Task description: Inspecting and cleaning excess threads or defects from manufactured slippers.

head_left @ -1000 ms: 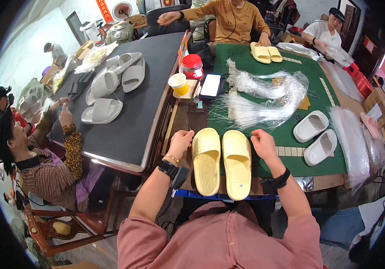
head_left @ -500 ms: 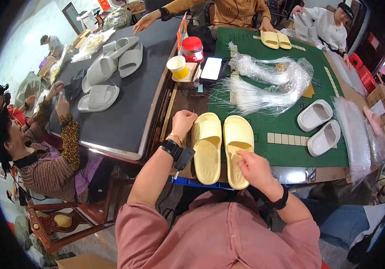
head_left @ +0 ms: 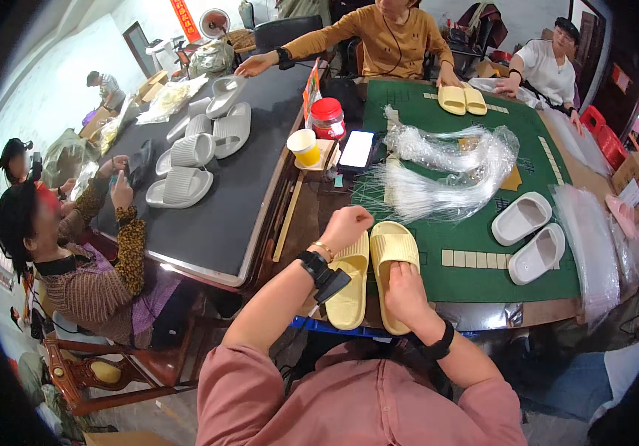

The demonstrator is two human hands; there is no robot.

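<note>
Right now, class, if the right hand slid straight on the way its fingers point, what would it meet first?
The right hand would most likely meet the ribbed strap of the right-side yellow slipper; whether it would touch the edge or slip beneath is unclear.

The right hand (head_left: 406, 292) reaches into the right yellow slipper (head_left: 394, 241); the left hand (head_left: 349, 225) is at the front of the left yellow slipper (head_left: 346, 301), contact unclear. Beyond them on the green-topped table (head_left: 446, 288) lie clear strands (head_left: 424, 195) and a white slipper pair (head_left: 522, 218). A phone (head_left: 357, 150) sits near a yellow cup (head_left: 304, 148) and red-lidded jar (head_left: 328, 119).
</note>
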